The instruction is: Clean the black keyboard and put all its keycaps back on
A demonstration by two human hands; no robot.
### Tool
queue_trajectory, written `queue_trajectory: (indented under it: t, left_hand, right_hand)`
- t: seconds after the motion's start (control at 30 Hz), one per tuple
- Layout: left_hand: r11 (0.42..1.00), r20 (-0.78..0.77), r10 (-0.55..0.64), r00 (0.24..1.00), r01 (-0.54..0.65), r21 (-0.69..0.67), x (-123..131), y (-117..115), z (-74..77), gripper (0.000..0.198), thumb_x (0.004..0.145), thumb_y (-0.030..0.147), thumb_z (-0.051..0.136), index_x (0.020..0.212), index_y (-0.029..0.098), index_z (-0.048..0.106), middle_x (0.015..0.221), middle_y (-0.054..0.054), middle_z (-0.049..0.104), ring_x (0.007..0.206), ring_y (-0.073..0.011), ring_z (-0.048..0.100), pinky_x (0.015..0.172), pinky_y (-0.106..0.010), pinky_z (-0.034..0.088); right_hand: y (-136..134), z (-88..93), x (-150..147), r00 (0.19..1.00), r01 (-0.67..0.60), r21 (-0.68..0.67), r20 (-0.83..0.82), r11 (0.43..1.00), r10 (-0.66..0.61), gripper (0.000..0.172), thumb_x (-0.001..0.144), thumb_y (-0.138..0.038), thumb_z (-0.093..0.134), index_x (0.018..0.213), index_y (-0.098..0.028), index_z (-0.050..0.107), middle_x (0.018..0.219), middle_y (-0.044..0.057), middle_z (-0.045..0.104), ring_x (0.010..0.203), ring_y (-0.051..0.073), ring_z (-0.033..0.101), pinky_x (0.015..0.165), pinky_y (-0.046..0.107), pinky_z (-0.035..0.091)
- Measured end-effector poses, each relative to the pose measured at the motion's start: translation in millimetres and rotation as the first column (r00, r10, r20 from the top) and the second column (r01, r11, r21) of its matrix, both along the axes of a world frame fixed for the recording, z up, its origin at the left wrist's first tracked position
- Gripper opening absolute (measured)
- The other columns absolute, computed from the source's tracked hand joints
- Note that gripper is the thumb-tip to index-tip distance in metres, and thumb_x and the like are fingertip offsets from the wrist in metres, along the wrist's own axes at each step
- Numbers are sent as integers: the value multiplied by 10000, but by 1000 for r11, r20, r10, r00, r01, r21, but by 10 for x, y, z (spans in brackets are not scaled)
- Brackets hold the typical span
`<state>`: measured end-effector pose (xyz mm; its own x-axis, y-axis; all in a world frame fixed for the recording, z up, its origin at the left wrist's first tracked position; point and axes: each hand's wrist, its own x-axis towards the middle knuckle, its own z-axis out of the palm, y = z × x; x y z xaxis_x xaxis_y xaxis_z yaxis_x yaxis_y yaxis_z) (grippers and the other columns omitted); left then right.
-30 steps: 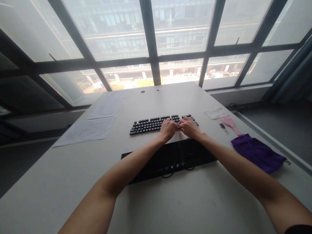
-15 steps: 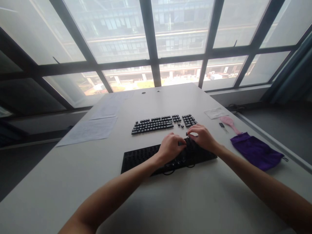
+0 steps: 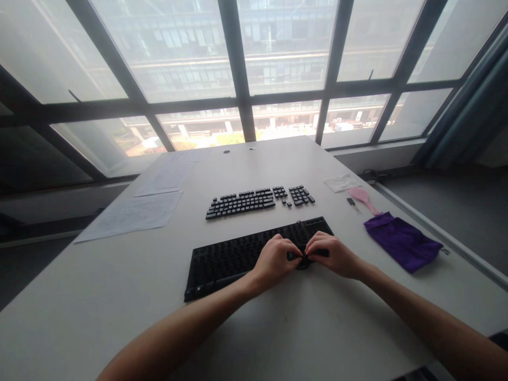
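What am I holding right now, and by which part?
The left hand and right hand pinch a small dark piece at the near edge of the keyboard base; which part cannot be told.

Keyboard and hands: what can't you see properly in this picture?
Head view: whatever the left hand and right hand pinch at the keyboard near edge is hidden by their fingers.
Head view: letters on the loose keycaps are too small.
Head view: print on the papers is too small and pale.
Head view: the small black thing beside the pink brush is too small to name.
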<state>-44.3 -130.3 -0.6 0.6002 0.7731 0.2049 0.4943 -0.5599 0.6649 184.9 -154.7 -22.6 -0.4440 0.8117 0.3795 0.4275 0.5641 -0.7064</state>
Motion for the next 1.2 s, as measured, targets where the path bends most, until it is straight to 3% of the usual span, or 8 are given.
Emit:
queue_trajectory:
  t: [0.27,0.53,1.2]
  left_hand:
    - [998,13,-9,1000,8,61,7,-29,-41,109,788,168,766,856,240,810,896,10,783,834,-184,585,792,-311,471]
    - [973,-52,9,999,3,232,46,-118,-79,86,828,175,732,821,238,790,901,-19,771,872,-211,575,815,-352,482]
    - [907,-221,-26,975,116,405,27,-175,-144,233,983,259,589,814,226,745,982,-45,732,924,-206,537,801,-356,413]
  right_hand:
    - [-19,50,8,998,-22,138,64,990,13,80,936,-184,675,884,-218,725,927,58,738,892,218,623,853,403,503]
    - [-19,15,-1,982,-53,241,186,969,7,153,982,-218,619,863,-217,715,932,61,735,878,202,625,800,372,461]
    - [19,-15,31,967,-73,177,252,982,26,227,994,-251,595,809,-223,723,956,50,739,853,193,646,776,357,438]
